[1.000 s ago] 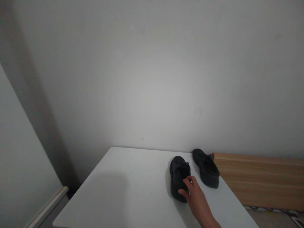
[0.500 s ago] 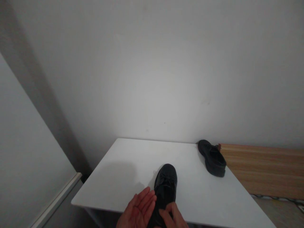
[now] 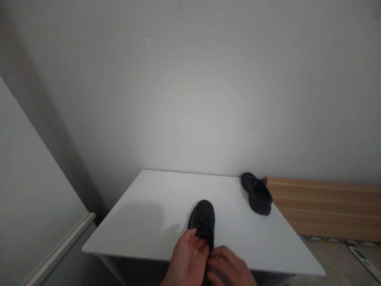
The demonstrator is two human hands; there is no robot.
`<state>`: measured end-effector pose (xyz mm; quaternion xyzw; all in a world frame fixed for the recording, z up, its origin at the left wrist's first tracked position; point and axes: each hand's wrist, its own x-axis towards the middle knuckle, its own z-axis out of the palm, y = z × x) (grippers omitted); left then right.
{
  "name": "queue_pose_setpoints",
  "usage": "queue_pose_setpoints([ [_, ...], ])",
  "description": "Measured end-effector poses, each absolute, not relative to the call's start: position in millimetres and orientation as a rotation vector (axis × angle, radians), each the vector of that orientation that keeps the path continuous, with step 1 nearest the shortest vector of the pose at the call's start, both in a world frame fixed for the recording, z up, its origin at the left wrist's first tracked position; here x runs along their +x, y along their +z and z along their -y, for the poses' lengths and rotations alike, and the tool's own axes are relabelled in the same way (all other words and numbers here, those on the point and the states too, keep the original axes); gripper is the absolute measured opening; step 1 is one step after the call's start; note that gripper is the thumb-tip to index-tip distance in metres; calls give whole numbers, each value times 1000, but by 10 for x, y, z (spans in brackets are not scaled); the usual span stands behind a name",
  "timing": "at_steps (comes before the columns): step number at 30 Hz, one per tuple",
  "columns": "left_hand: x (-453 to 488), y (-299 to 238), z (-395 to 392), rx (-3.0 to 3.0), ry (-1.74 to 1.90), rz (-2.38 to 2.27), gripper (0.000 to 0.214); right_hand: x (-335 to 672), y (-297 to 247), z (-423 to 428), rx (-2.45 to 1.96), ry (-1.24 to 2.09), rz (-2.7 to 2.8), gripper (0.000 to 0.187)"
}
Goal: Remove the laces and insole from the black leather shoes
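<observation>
A black lace-up shoe (image 3: 203, 212) lies near the front edge of the white table (image 3: 178, 184), toe toward the wall. Over its opening is my left hand (image 3: 189, 256), palm turned up and fingers stretched along the inside rim. My right hand (image 3: 230, 265) is closed at the right rear of the same shoe, with bent fingers against its rim. Both hands hide the heel. A second black lace-up shoe (image 3: 260, 198) stands at the table's back right corner, toe toward the wall.
Behind the table rises a plain wall (image 3: 184, 87). A wood-grain board (image 3: 321, 206) stands at the right, with a cable and a white power strip (image 3: 363, 258) on the floor below. A pale panel (image 3: 35, 190) borders the left side.
My left hand has moved right and turned over the shoe's opening. My right hand has shifted right along the shoe's rear. The whole view has moved slightly.
</observation>
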<state>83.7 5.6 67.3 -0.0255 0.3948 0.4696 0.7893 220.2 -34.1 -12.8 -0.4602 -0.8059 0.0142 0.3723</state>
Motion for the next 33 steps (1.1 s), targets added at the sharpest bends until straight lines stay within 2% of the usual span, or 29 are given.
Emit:
queue_pose_setpoints([
  [3, 952, 612, -147, -59, 1009, -831, 12, 2958, 61, -84, -1489, -394, 1678, 30],
  [6, 1034, 537, -228, -118, 1049, -821, 16, 3686, 96, -558, -1943, -643, 1292, 55],
  [8, 1059, 496, -252, -143, 1105, -793, 21, 4011, 38, -776, -2239, -484, 1195, 57],
  [11, 1053, 458, -233, -130, 1122, -762, 28, 4182, -48, -865, -2376, -132, 1331, 46],
  [15, 991, 429, -136, -83, 1114, -755, 33, 3900, -65, -596, -2306, -220, 1403, 42],
  [21, 775, 496, 25, 4, 1225, -753, 33, 2927, -89, 138, -1952, -332, 1480, 56],
  [28, 525, 577, 156, -91, 1339, -765, 26, 2204, -186, 507, -1692, -362, 1659, 39],
  [33, 509, 540, 170, -149, 1321, -588, 32, 2017, 44, 468, -1588, -410, 1681, 39],
])
